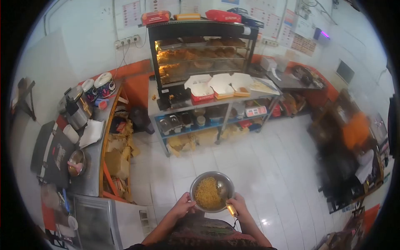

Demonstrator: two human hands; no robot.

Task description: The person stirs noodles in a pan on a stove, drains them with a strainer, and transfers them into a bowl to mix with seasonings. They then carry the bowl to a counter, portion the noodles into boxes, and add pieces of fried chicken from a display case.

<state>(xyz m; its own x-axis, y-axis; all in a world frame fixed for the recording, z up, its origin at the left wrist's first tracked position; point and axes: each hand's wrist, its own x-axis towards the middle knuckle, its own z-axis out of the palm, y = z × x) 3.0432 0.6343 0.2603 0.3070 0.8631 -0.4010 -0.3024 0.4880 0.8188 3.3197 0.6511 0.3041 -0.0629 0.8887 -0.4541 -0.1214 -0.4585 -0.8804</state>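
Observation:
I hold a round metal bowl (214,174) in front of my body, above the floor. Yellow noodles (207,194) fill its left and middle part. Inside on the right rests the rounded metal head of a ladle or serving spoon (222,189), and its gold-coloured handle sticks out over the near right rim. My left hand (183,206) is closed on the bowl's left rim. On the right side, my right hand (238,204) grips the rim beside the handle; its exact hold on the handle cannot be made out.
Ahead, a metal table (156,102) carries a lit glass food warmer (200,62) and open paper boxes (223,85). A left counter (92,156) bears a steel pot (77,109) and another bowl (78,157). To the right, a blurred person (337,154) stands by shelving. White floor tiles (271,166) lie between.

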